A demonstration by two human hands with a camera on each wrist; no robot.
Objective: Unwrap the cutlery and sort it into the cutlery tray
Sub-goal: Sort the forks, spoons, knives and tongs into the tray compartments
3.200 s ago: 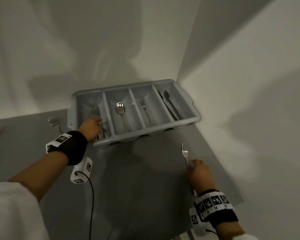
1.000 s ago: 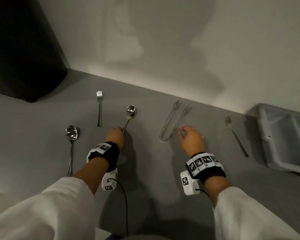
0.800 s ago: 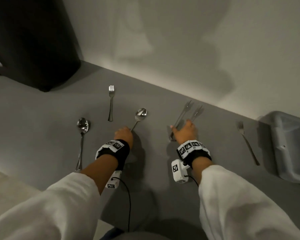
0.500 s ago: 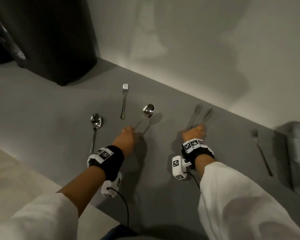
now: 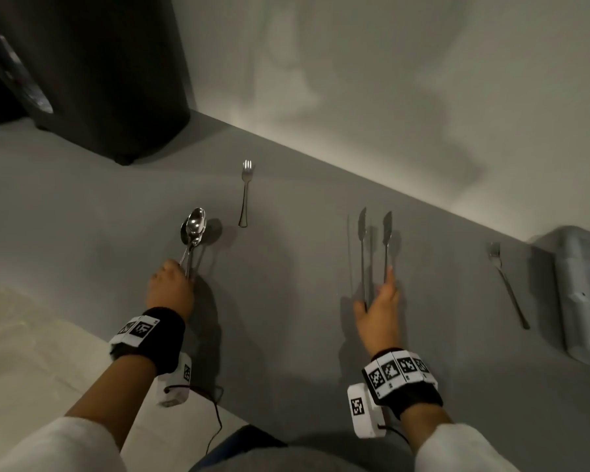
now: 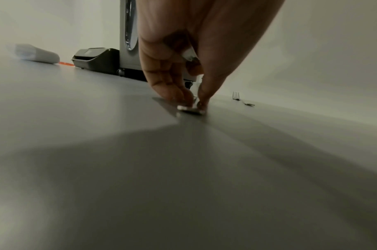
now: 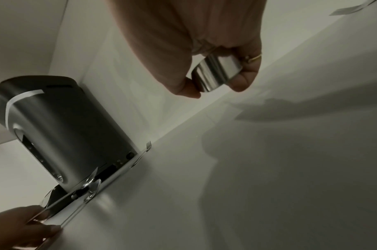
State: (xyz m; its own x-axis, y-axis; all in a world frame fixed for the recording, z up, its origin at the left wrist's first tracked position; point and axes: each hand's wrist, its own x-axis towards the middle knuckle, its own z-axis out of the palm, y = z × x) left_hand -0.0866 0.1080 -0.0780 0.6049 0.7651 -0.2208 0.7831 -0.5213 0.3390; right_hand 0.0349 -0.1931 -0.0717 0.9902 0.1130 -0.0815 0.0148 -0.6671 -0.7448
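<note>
My left hand [image 5: 181,270] grips one spoon [image 5: 197,222] by its handle, its bowl raised over a second spoon [image 5: 184,235] lying on the grey table [image 5: 286,335]. In the left wrist view my fingertips [image 6: 183,98] touch the lying spoon's handle end [image 6: 190,110]. My right hand [image 5: 378,291] holds metal tongs [image 5: 362,240] by their bent end, arms pointing away, lifted off the table. The right wrist view shows that bend [image 7: 215,74] pinched between thumb and fingers. One fork [image 5: 244,195] lies beyond the spoons, another fork [image 5: 508,287] lies near the grey cutlery tray [image 5: 583,294] at the right edge.
A tall black appliance [image 5: 99,80] stands at the back left against the wall. The table's front edge runs diagonally at lower left, with pale floor [image 5: 31,352] beyond it. A white roll-shaped thing [image 6: 35,54] lies far left on the table.
My left hand has carried its spoon left until it overlaps the second spoon. My right hand closed on the tongs and raised them off the table.
</note>
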